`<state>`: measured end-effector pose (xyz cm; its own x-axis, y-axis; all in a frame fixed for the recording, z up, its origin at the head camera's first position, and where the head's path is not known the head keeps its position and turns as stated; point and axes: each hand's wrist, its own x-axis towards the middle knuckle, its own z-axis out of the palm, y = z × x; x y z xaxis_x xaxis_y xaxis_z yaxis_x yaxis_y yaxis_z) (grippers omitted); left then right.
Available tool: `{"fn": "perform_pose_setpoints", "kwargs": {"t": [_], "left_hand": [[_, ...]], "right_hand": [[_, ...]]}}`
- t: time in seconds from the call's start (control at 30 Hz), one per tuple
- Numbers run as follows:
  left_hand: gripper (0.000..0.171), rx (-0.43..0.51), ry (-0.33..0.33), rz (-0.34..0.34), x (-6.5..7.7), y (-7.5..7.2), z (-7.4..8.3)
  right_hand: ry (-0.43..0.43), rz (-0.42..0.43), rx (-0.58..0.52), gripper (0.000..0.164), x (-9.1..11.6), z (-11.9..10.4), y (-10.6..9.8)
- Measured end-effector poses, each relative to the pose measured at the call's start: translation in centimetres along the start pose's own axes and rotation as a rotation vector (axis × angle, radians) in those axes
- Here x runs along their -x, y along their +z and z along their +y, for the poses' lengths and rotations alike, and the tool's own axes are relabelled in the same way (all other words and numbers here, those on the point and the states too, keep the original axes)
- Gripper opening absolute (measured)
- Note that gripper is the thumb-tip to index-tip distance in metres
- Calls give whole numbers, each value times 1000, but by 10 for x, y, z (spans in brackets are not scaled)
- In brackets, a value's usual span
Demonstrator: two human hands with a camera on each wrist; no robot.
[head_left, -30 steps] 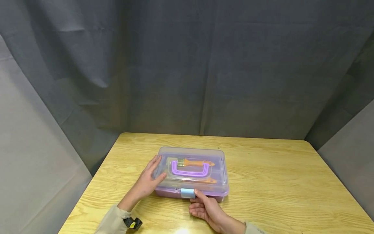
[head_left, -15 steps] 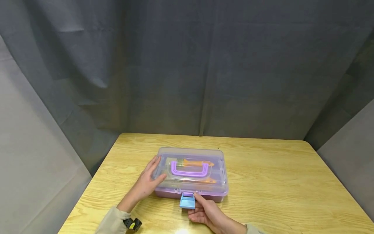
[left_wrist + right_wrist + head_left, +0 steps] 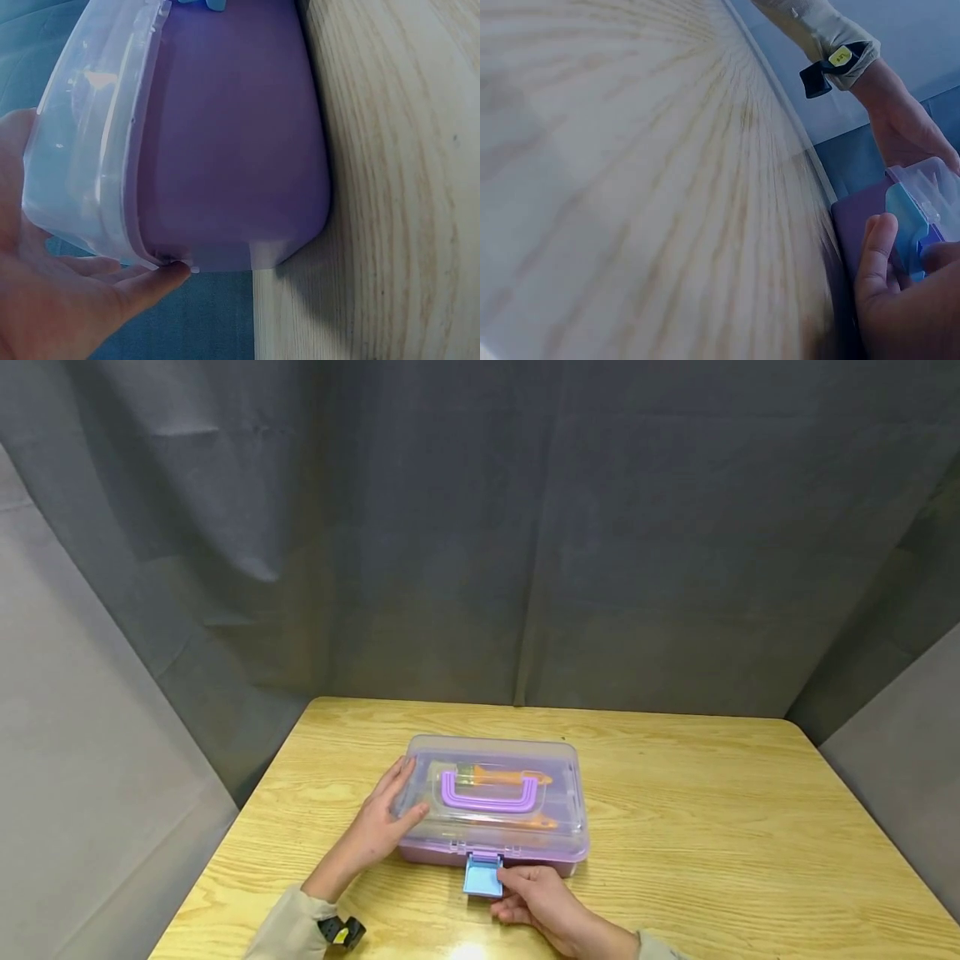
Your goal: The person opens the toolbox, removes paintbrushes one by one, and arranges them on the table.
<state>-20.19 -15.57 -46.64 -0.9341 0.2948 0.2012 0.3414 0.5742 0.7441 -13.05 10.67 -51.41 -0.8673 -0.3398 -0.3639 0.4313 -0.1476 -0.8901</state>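
A purple box (image 3: 431, 855) with a clear lid (image 3: 564, 793) and a purple handle (image 3: 489, 800) lies on the wooden table (image 3: 712, 827). Orange items show through the lid. My left hand (image 3: 378, 827) holds the box's left end, fingers along its side and thumb on the lid; the left wrist view shows that end (image 3: 232, 150) close up with my palm (image 3: 45, 300) against the lid's rim. The blue latch (image 3: 482, 877) hangs flipped down at the front. My right hand (image 3: 528, 893) pinches it, with a finger beside the latch (image 3: 907, 225) in the right wrist view.
Grey curtains hang behind the table and at both sides. Bare wood lies to the right of the box and behind it. The table's front edge is just below my wrists. A black strap with a yellow tag (image 3: 832, 67) circles my left wrist.
The blue latch, flat against the box's front a second ago, has swung down and outward under my right hand. My left hand and the box have stayed put.
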Motion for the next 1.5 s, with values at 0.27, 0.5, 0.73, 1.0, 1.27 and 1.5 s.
{"fn": "perform_pose_setpoints", "kwargs": {"t": [0.27,0.5,0.73,1.0,1.27,1.5], "left_hand": [[77,14,-13,-14,0,1,0],[78,26,-9,-18,1,-2,0],[94,81,-79,-15,-1,-2,-2],[99,165,-111,-71,-2,-1,-10],[110,340,-118,-108,-1,6,-17],[103,414,-122,-72,0,7,-10]], "right_hand": [[-31,-13,137,35,6,-3,-2],[-212,-37,518,37,37,-26,-27],[-463,266,946,22,58,-55,-56],[-508,474,908,39,48,-60,-78],[-635,292,1006,63,43,-52,-79],[-683,322,1116,79,43,-56,-76]]}}
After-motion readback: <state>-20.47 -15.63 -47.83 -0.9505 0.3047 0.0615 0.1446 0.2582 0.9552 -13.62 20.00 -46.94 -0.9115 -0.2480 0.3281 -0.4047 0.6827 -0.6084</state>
